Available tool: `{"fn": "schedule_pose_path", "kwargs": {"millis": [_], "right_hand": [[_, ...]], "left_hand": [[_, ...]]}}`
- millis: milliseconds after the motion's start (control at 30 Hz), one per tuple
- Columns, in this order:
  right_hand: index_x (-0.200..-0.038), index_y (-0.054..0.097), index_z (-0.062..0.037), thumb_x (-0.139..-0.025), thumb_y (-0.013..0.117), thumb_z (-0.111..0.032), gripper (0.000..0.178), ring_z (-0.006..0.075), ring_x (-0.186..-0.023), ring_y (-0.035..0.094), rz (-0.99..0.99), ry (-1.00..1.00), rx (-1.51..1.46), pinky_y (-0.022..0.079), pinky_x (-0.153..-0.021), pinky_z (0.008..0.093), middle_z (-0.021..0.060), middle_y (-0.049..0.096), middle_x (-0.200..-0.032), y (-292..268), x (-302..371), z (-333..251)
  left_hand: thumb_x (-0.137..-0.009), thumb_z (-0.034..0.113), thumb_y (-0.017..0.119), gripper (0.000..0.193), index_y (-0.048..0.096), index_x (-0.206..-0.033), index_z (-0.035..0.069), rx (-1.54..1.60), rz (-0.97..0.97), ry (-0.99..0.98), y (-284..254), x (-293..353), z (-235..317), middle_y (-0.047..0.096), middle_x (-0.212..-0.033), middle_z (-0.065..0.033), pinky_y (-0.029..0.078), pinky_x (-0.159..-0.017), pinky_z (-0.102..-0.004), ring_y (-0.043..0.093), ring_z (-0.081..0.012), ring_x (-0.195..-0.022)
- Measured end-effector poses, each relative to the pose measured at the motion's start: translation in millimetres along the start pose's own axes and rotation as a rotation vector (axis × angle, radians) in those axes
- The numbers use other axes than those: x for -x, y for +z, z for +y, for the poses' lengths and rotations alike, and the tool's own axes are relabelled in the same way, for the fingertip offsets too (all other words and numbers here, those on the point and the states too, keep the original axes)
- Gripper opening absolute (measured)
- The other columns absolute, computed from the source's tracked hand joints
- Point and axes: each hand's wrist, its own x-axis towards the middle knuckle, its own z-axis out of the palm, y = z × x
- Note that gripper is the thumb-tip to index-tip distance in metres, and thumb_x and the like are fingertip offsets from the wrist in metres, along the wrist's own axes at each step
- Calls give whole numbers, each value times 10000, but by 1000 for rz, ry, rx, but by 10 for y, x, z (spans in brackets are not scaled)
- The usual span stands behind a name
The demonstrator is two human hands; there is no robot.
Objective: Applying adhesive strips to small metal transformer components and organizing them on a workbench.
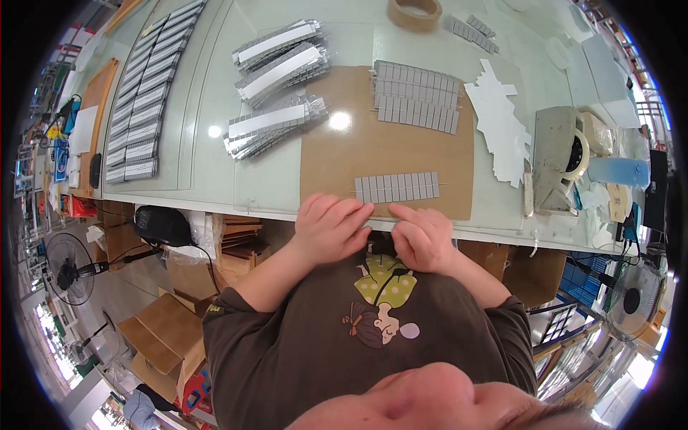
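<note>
A grey strip of narrow slats (pixel 396 188) lies on a brown board at the table's near edge, with thin wire ends sticking out at both sides. Just below its near edge is my left hand (pixel 326 228), fingers stretched forward, thumb apart, nothing visible in it. Opposite it, my right hand (pixel 423 238) points its index finger at the strip's near edge while the other fingers curl loosely. Whether the fingertips touch the strip I cannot tell. Farther back on the board (pixel 337 161) sits a stack of similar grey slatted strips (pixel 417 97).
Piles of grey strips with white backing (pixel 276 118) stand left of the board; long rows of strips (pixel 154 93) lie farther left. White cut sheets (pixel 498 122), a tape dispenser (pixel 559 158) and a blue bottle (pixel 618 172) are at right. A tape roll (pixel 414 13) sits at the back.
</note>
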Motion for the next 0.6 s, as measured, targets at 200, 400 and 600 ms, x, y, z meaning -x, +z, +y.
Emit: {"fn": "schedule_pose_path", "kwargs": {"millis": [200, 400, 600], "right_hand": [[-918, 624, -43, -763, 771, -29, 214, 240, -635, 644, 75, 52, 29, 493, -558, 361, 169, 743, -1147, -75, 60, 71], [-925, 629, -47, -768, 776, -46, 215, 221, -637, 637, 8, 42, 18, 491, -565, 353, 168, 738, -1187, -86, 32, 69], [-910, 631, -52, -770, 776, -50, 202, 209, -635, 631, 4, 48, 24, 489, -569, 347, 156, 736, -1206, -78, 4, 63]], "left_hand": [[-792, 324, 789, 411, 765, -1182, 199, -1, 8, -25, 167, -18, 200, 605, -1113, 47, 445, -934, -393, 550, -187, -1031], [-806, 385, 768, 425, 764, -1205, 238, -132, -7, -59, 211, -67, 238, 591, -1126, 59, 422, -959, -377, 511, -167, -1050], [-806, 390, 772, 423, 765, -1204, 247, -158, 7, -65, 225, -67, 241, 588, -1126, 59, 420, -945, -372, 510, -165, -1045]]}}
